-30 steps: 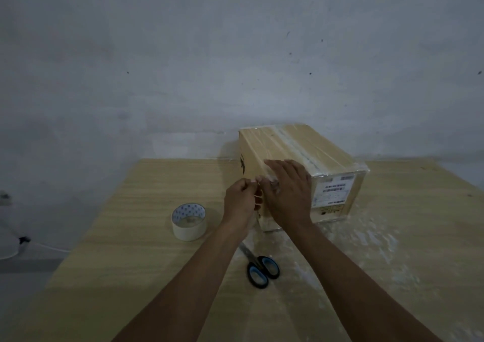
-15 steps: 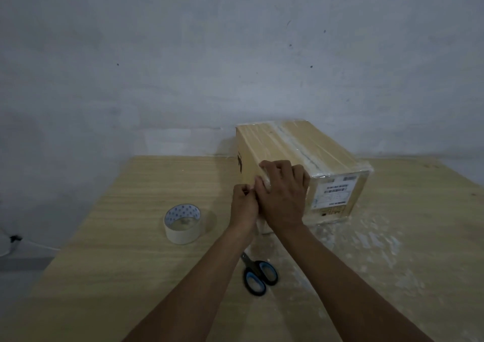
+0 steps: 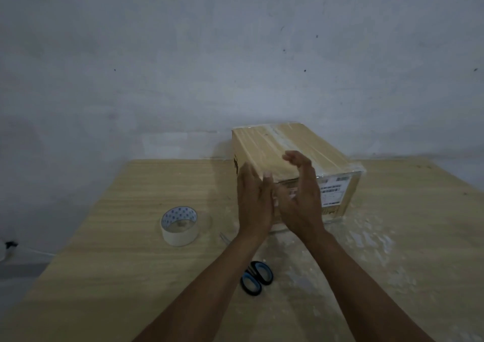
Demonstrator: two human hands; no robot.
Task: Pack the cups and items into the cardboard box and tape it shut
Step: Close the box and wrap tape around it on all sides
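Closed cardboard box (image 3: pixel 288 153), taped along its top seam, white label (image 3: pixel 332 190) on near end, at far edge of tabletop (image 3: pixel 125 268), white tape roll (image 3: pixel 179 226) lying flat nearer left edge

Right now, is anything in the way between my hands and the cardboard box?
Nothing visible. The left hand and right hand are both open at the cardboard box's near corner. The tape roll stands off to the left, and the scissors lie closer to you than the hands.
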